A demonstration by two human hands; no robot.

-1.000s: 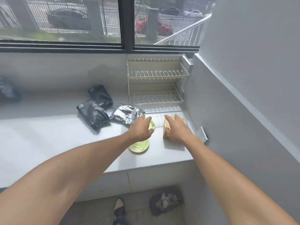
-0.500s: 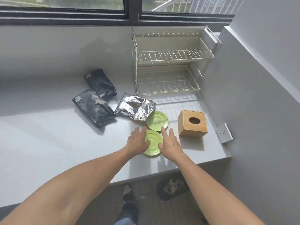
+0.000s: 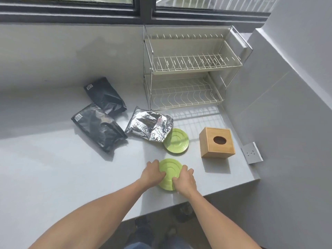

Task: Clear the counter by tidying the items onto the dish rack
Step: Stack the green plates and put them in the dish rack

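Note:
A green plate [image 3: 169,170] lies upside down near the counter's front edge. My left hand [image 3: 151,174] curls over its left rim and my right hand [image 3: 184,179] over its right rim, both gripping it. A second green plate [image 3: 177,141] lies just behind, partly under a crumpled silver foil bag [image 3: 150,124]. Two black bags [image 3: 98,126] [image 3: 105,95] lie to the left. A wooden tissue box [image 3: 217,142] stands on the right. The two-tier wire dish rack [image 3: 188,69] stands empty at the back right against the wall.
The grey counter [image 3: 53,159] ends in a front edge just below my hands. A wall socket [image 3: 252,152] sits on the right wall beside the tissue box. The window frame [image 3: 143,11] runs along the back. Shoes and floor show under the counter edge.
My hands left the far plate and the wooden box and came back to the near plate; their fingers have now curled around its two rims. The camera tilted further down.

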